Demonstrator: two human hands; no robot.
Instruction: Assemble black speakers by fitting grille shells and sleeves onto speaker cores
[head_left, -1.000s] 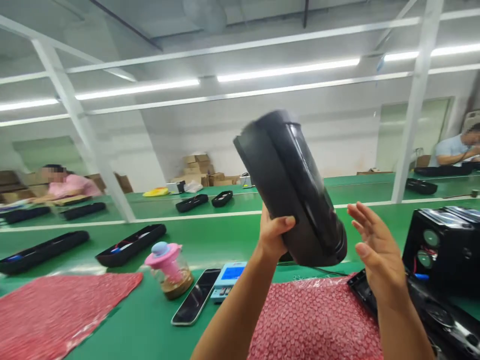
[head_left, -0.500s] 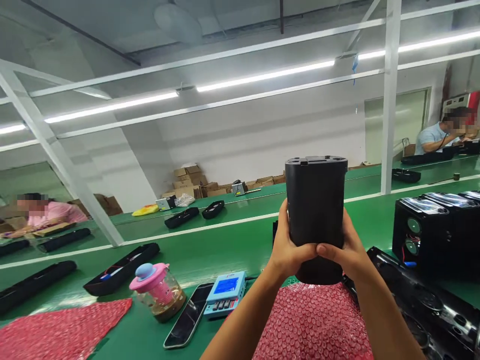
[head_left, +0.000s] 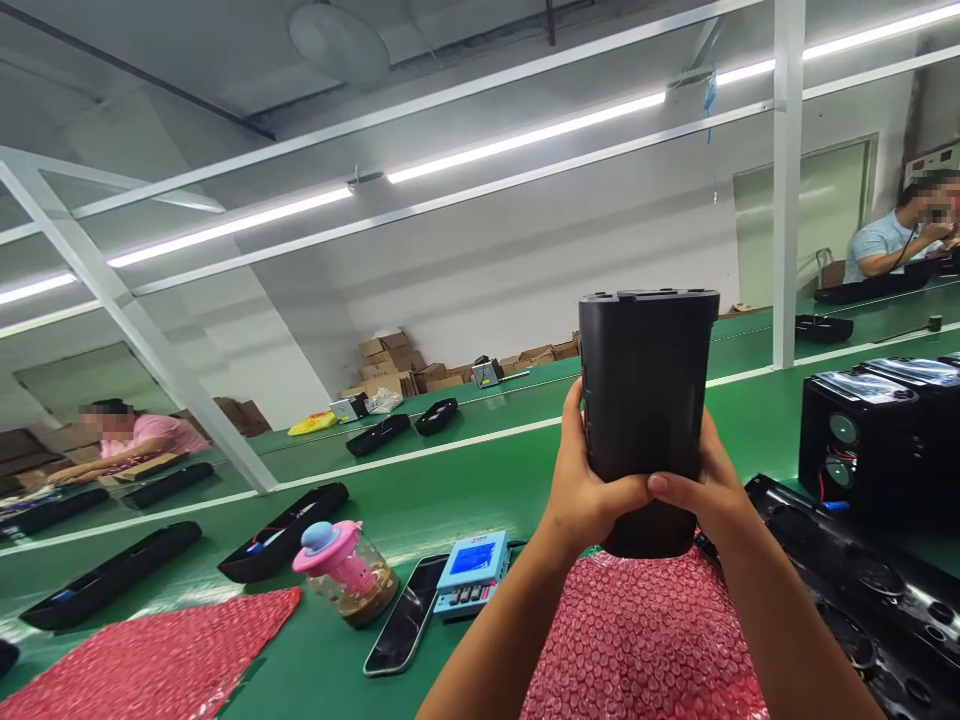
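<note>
A smooth black plastic housing (head_left: pixel 646 390) with rounded edges is held upright before me, its broad side facing the camera. My left hand (head_left: pixel 592 490) grips its left side, and my right hand (head_left: pixel 705 480) its right side. Both thumbs meet across the lower front; the other fingers are mostly hidden behind it. Red bubble wrap (head_left: pixel 637 630) lies on the green bench below. To the right lie long black plastic panels with round openings (head_left: pixel 862 590). Behind them stand several black speaker boxes (head_left: pixel 855 430) with round drivers and red wires.
Left of my arms are a blue tester with a screen (head_left: pixel 471 572), a phone (head_left: pixel 406 615), a pink-lidded cup (head_left: pixel 349 575) and another bubble wrap sheet (head_left: pixel 165 650). Open black casings (head_left: pixel 285 530) line the belt. White posts (head_left: pixel 786 200) rise from it. Two people sit farther off.
My view has turned slightly, so most bench items sit farther right in the picture. The housing appears a little higher and farther right, still in both hands.
</note>
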